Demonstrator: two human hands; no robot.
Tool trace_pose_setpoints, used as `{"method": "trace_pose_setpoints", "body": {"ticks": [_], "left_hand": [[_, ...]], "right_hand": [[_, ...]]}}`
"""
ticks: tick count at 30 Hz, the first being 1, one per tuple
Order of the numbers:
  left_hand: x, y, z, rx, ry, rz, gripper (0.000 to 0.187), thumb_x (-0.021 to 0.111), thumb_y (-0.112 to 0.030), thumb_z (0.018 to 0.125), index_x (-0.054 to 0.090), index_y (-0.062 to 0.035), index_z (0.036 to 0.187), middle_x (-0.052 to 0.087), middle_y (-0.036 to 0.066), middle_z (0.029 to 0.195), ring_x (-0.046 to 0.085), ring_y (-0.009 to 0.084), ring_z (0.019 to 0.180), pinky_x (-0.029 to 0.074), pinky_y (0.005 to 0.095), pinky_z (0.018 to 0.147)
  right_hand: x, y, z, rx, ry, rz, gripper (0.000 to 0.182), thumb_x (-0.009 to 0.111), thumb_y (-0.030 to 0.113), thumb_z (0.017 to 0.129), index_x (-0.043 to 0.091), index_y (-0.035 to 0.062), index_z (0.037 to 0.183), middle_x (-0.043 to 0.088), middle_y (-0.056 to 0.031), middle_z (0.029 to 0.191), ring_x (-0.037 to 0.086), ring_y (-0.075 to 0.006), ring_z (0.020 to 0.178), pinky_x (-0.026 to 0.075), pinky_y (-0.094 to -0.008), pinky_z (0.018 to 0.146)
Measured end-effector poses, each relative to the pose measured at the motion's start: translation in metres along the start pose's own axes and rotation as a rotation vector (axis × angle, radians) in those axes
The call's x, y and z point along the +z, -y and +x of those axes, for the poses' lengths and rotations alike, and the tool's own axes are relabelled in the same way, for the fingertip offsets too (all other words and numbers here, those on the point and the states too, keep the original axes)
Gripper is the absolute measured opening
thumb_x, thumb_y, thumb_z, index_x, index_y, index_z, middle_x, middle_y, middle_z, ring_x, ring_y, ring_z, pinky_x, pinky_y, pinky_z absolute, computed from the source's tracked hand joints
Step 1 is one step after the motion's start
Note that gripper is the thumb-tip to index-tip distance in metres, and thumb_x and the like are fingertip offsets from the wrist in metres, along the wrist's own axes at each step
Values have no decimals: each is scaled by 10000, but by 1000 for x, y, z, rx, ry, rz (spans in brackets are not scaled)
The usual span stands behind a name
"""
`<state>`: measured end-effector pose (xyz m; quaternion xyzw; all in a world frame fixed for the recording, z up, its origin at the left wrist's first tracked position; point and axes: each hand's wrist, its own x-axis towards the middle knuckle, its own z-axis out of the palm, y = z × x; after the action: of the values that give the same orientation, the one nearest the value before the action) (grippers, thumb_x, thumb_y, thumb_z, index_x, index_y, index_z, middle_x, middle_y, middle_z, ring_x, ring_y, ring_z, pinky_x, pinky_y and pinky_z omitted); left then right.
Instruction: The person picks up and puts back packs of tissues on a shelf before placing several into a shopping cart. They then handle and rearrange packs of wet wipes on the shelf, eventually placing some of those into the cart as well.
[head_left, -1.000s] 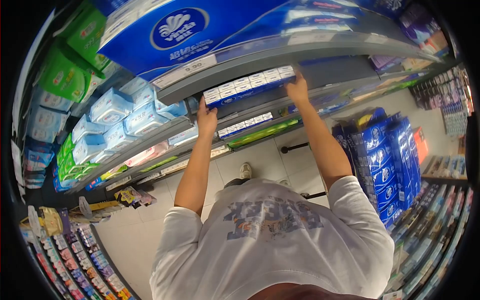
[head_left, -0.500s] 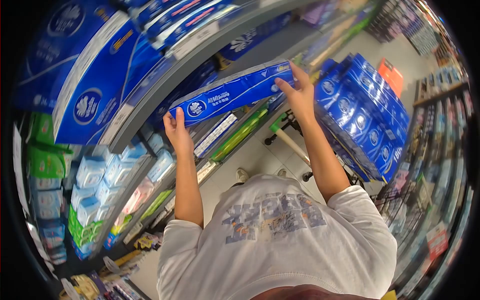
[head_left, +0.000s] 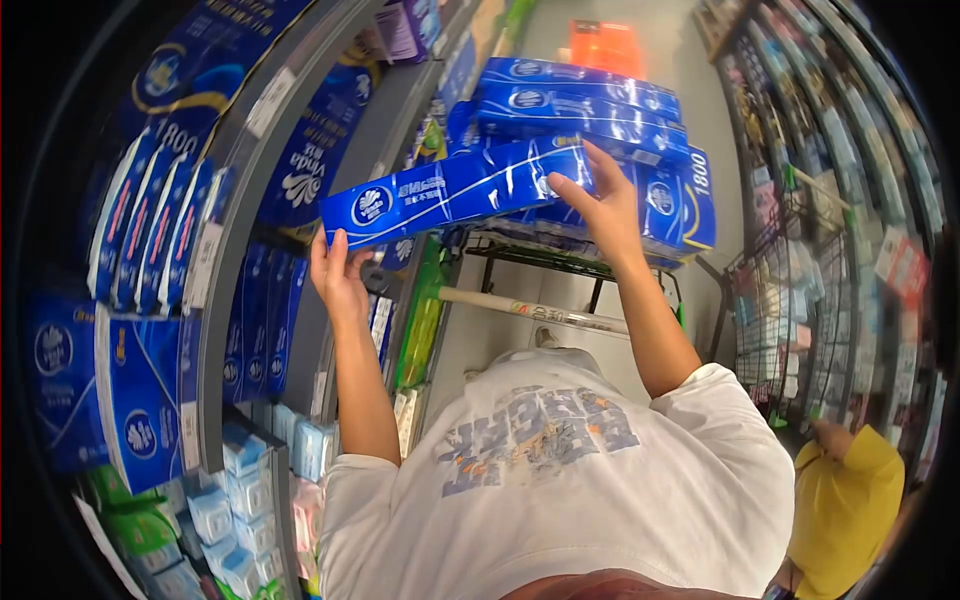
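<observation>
A long blue Vinda tissue pack (head_left: 450, 195) is stretched between my two hands at chest height, tilted up toward the right. My left hand (head_left: 342, 278) grips its lower left end, thumb on the front face. At the right end, my right hand (head_left: 605, 205) holds it with the thumb on the front and the fingers behind. Just beyond the held pack, more blue tissue packs (head_left: 585, 115) are stacked on a wheeled cart, whose pale handle bar (head_left: 530, 308) runs crosswise below my arms. The held pack hides part of the stack.
Shelves with blue tissue packs (head_left: 155, 225) and light blue wipes packs (head_left: 240, 510) line my left. An orange object (head_left: 607, 47) is past the cart. To the right are a wire basket (head_left: 765, 345), stocked shelves, and a person in a yellow top (head_left: 850, 510).
My view has turned right, bringing the cart in front of me. The tissue pack, still in both hands, now overlaps the cart's stack. A person in yellow has appeared at lower right.
</observation>
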<state>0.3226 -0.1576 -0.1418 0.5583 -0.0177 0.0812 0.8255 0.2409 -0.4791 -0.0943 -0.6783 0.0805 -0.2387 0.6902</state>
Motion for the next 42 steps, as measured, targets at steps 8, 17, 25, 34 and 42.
{"method": "trace_pose_setpoints", "body": {"ticks": [8,17,25,34,42], "left_hand": [[81,54,15,-18,163,178,359,674,-198,966,525,24,1205,660,111,1114,630,122,964,517,261,818],[137,84,13,258,222,613,486,753,-262,894,626,23,1266,666,174,1190,620,249,1117,442,347,1014],[144,91,17,387,174,871,503,764,-371,856,658,-18,1198,715,150,1036,680,277,937,202,564,1170],[148,80,16,336,241,954,657,726,-465,855,585,-36,1332,646,214,1262,589,353,1209,203,557,1160],[142,73,27,240,370,1003,648,725,-322,849,518,-39,1394,583,195,1362,511,340,1312,156,588,1181]], "right_hand": [[-104,-21,-21,66,-195,-256,882,888,299,727,462,-61,1411,597,-212,1256,615,-234,1084,517,-347,874],[-154,-21,-13,-162,-294,-832,785,891,320,695,567,13,1340,545,-219,1370,487,-370,1299,394,-439,1093],[-168,-37,-5,-99,-273,-741,738,896,225,676,589,54,1325,649,-144,1221,592,-297,1160,459,-400,1006],[-174,-44,10,18,-171,-528,709,865,153,752,543,-4,1364,599,-180,1294,568,-264,1197,443,-384,1027],[-184,-54,19,43,-87,-437,734,834,113,784,476,-54,1402,523,-244,1387,509,-309,1283,435,-405,1043]]}}
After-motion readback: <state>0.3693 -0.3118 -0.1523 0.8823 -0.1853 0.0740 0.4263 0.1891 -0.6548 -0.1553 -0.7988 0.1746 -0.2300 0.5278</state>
